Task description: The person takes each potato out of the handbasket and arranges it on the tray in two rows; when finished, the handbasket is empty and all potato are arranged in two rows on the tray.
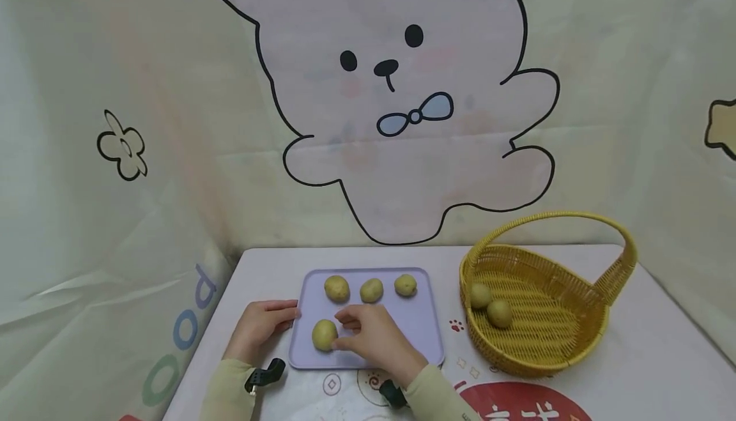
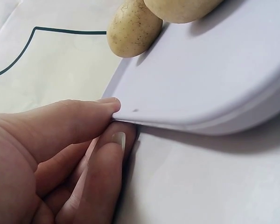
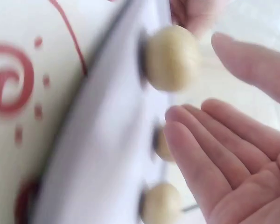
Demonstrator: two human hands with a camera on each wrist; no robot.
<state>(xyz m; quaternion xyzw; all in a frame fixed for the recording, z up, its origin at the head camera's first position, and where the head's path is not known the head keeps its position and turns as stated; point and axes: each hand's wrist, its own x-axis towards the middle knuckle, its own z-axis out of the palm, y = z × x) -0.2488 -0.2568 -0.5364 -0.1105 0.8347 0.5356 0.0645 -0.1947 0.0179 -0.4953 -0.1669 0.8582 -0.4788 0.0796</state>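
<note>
My left hand pinches the edge of a pale lilac tray, with the thumb over the rim in the left wrist view. On the tray's near left part sits a potato. Right beside it is my right hand, thumb and fingers spread apart around empty space. The right wrist view shows the same potato just past the fingertips. Along the tray's far side lie a left potato, a middle potato and a right potato.
A yellow woven basket with a tall handle stands to the right of the tray. Inside, at its left, two potatoes lie together. Behind the white table hangs a curtain with a cartoon bear.
</note>
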